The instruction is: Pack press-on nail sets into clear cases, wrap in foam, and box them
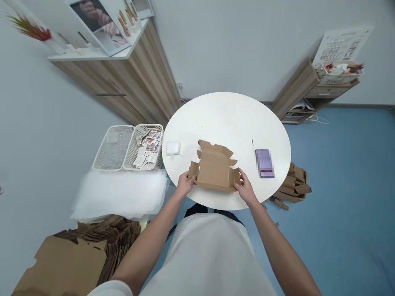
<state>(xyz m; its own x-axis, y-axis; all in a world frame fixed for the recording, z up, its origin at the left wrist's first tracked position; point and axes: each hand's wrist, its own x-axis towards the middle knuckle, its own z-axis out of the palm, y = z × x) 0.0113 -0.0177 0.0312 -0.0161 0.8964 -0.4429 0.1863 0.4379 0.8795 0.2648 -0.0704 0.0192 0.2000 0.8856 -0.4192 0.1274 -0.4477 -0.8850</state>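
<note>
A brown cardboard mailer box (212,172) lies partly folded at the near side of the white round table (228,111). Its lid with side flaps spreads flat away from me, while the two short side walls are raised. My left hand (185,183) grips the left side wall near its front corner, fingers closed on the cardboard. On the opposite side my right hand (245,187) pinches the right side wall in the same way. The inside of the box holds nothing that I can see.
On the table are a small white packet (173,148) and a purple, pixelated item (265,163). Left stand white baskets (125,158), one with printed cards, above translucent sheets (120,193) and stacked flat cardboard (68,259). Folded boxes (294,185) lie on the floor at right.
</note>
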